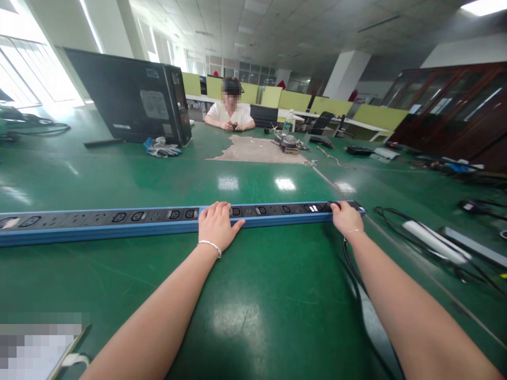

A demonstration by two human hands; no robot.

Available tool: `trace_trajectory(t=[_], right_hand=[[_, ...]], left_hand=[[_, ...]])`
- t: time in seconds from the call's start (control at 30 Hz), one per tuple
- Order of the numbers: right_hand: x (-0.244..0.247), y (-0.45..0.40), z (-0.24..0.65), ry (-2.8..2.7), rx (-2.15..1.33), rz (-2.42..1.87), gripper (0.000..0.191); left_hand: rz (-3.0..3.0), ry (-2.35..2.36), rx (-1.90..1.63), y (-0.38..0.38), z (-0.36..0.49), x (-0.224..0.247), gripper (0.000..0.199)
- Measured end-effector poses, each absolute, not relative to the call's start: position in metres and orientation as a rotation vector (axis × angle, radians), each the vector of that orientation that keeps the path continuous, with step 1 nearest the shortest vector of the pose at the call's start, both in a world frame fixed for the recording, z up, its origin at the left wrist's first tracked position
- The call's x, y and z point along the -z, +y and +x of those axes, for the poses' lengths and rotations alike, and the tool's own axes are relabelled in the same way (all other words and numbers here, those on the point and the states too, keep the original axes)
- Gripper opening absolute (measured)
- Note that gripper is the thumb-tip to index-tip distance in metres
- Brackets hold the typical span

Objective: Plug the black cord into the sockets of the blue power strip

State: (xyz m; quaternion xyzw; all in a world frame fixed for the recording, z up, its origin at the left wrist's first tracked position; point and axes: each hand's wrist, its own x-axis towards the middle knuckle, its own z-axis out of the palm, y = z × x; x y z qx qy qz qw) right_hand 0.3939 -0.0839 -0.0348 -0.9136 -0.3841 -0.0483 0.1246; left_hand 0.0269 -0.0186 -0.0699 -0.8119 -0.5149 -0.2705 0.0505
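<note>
A long blue power strip (pixel 269 218) with a black face and several sockets lies across the green table. My left hand (pixel 217 224) grips it around the middle, fingers over the top and thumb against the near side. Close to the strip's right end, my right hand (pixel 347 219) is closed around a black plug (pixel 331 205), pressed at the socket face. How far the plug sits in the socket is hidden by my fingers. A black cord (pixel 349 258) hangs below this hand and runs toward me along the right forearm.
A black computer case (pixel 130 100) stands at back left, with gloves (pixel 161 148) beside it. Across the table sits a person (pixel 229 113). Cables and a white bar (pixel 435 241) lie to the right. A small motor-like device (pixel 290 141) and bottle (pixel 288 121) are farther back.
</note>
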Motion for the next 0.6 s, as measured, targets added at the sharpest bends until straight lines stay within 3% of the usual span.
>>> trace_trajectory(t=[0.47, 0.6], right_hand=[[0.037, -0.09, 0.381, -1.149, 0.238, -2.674, 0.05], [0.015, -0.093, 0.376, -1.058, 0.324, -2.657, 0.051]], left_hand=[[-2.463, -1.551, 0.8, -0.019, 0.027, 0.07, 0.053], [-2.469, -1.553, 0.789, -0.019, 0.027, 0.07, 0.054]])
